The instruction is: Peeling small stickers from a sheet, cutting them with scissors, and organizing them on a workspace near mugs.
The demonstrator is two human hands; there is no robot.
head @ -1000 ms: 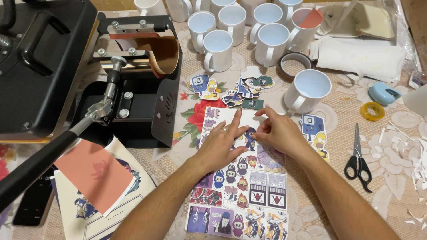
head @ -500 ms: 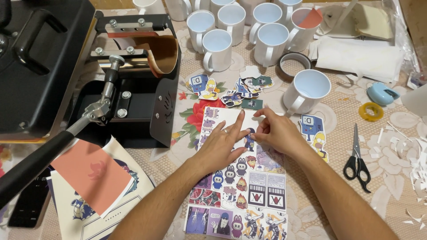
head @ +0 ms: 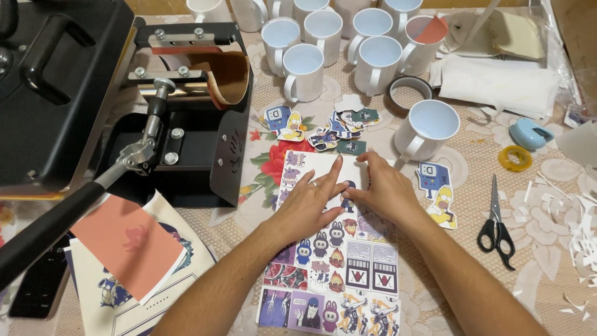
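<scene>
A printed sheet of small cartoon stickers (head: 333,274) lies on the lace tablecloth in front of me. My left hand (head: 309,200) rests flat on its upper part, fingers spread, index finger pointing up across the white area. My right hand (head: 382,190) lies beside it on the sheet's top right, fingertips touching a small sticker between the two hands. Cut-out stickers (head: 339,124) are piled just above the sheet. More cut-outs (head: 438,193) lie to the right of my right hand.
A black mug heat press (head: 186,118) with a long handle stands at the left, printed papers (head: 134,249) below it. Several white mugs (head: 348,43) stand at the back, one mug (head: 429,127) nearer. Scissors (head: 495,221), tape rolls (head: 514,157) and paper scraps (head: 575,236) lie right.
Both hands stay on the sheet; the fingers have shifted slightly together around the small sticker. Nothing else has moved.
</scene>
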